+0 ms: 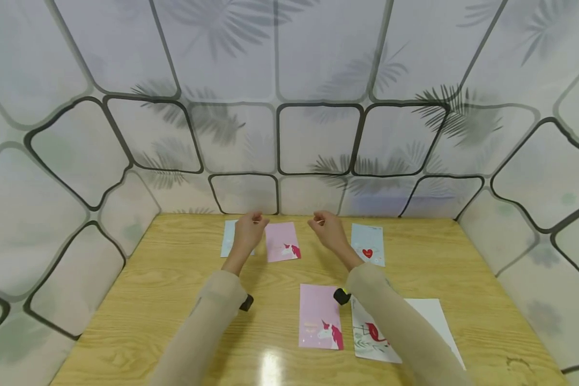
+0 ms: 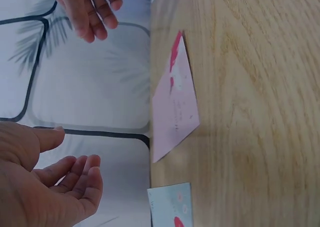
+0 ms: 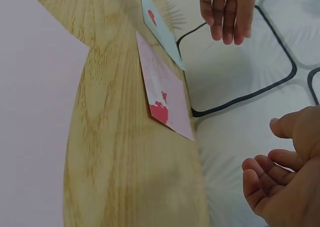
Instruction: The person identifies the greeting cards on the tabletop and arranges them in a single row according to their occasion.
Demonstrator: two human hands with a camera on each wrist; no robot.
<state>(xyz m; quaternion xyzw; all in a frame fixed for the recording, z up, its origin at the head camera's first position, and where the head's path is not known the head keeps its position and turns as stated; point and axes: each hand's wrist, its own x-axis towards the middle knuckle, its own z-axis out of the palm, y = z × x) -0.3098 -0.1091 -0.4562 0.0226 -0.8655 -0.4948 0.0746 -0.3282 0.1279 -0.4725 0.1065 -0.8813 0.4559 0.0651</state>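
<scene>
My left hand (image 1: 249,233) hovers above the back of the table, over a light blue card (image 1: 228,240) that it partly covers. Beside it lies a pink card with a unicorn (image 1: 281,242). My right hand (image 1: 329,231) is raised to the right of that pink card, left of a light blue card with a red heart (image 1: 368,244). Both wrist views show loosely curled fingers, thumbs apart from them, and nothing held in the left hand (image 2: 55,187) or the right hand (image 3: 292,172).
Nearer the front lies another pink unicorn card (image 1: 316,311). To its right is a white sheet with a red flamingo (image 1: 431,321), partly hidden under my right forearm. Patterned cloth walls (image 1: 318,139) enclose the wooden table (image 1: 164,300) at the back and sides.
</scene>
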